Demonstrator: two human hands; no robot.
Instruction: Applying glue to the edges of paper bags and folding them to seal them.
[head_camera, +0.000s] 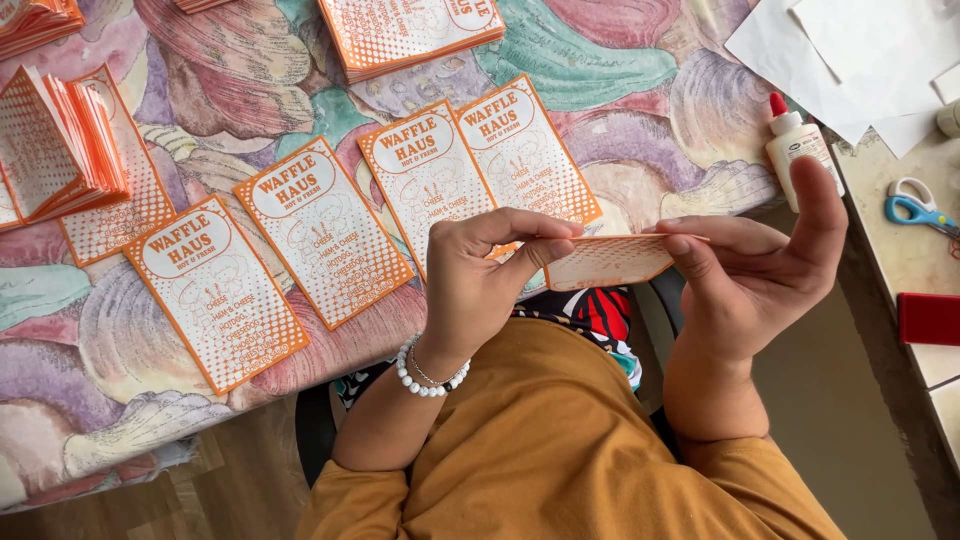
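My left hand (478, 280) and my right hand (762, 262) hold one orange-and-white printed card (608, 262) between them, just off the near edge of the table, above my lap. The card lies nearly flat, seen edge-on from above. My left thumb and fingers pinch its left side; my right fingers pinch its right side. A white bead bracelet (428, 377) sits on my left wrist. Several matching cards (322, 232) lie in a row on the table in front of my hands, printed sides up.
A shell-patterned cloth covers the table (600, 60). Stacks of orange cards lie at the back (410, 30) and far left (55, 145). A glue bottle with a red cap (797, 145), white paper sheets (860, 55), blue-handled scissors (915, 205) and a red object (928, 318) are at the right.
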